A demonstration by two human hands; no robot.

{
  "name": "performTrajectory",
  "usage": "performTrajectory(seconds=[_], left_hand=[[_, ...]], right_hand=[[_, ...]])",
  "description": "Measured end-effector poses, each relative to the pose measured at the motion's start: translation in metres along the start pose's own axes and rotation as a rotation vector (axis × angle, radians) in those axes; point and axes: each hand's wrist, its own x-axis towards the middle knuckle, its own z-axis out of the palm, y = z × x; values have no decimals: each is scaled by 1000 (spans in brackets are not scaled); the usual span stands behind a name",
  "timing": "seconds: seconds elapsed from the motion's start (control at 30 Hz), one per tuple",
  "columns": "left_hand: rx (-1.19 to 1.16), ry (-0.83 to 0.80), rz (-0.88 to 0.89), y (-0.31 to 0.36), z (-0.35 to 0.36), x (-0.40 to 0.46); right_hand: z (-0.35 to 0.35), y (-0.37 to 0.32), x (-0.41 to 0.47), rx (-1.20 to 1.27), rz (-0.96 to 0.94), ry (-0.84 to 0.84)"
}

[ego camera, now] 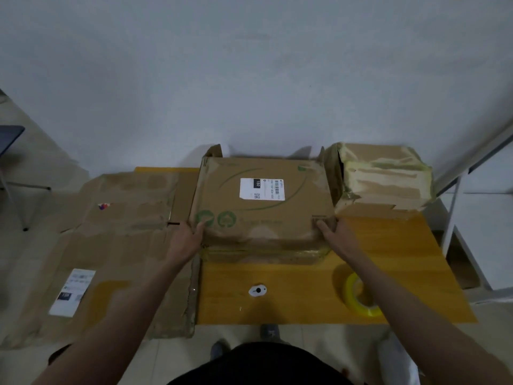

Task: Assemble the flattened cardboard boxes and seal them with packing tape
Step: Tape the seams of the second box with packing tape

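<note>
A brown cardboard box [261,215] with green recycling marks and a white shipping label lies on the yellow table [291,287], its flaps sticking up at the far corners. My left hand [187,237] grips the box's near left corner, thumb on top. At the near right corner my right hand [337,234] holds the box the same way. A roll of yellowish packing tape [358,294] stands on the table under my right forearm. A large flattened cardboard sheet [111,245] lies to the left.
A taped, crumpled box [383,179] sits at the table's far right corner, touching the wall. A white cable grommet [257,290] is set in the tabletop. White shelving [477,218] stands at right, a chair [11,162] at far left.
</note>
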Motion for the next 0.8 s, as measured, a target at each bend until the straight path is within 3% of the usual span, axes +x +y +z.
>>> performTrajectory(seconds=[0.13, 0.37, 0.6, 0.8], left_hand=[[92, -21, 119, 26, -15, 28], [161, -100, 227, 96, -32, 106], [152, -181, 122, 116, -27, 162], [176, -129, 91, 121, -17, 168]], right_hand=[[-10, -33, 34, -133, -60, 24], [-18, -86, 114, -152, -79, -45], [-17, -96, 173, -116, -19, -123], [-9, -93, 180, -73, -35, -111]])
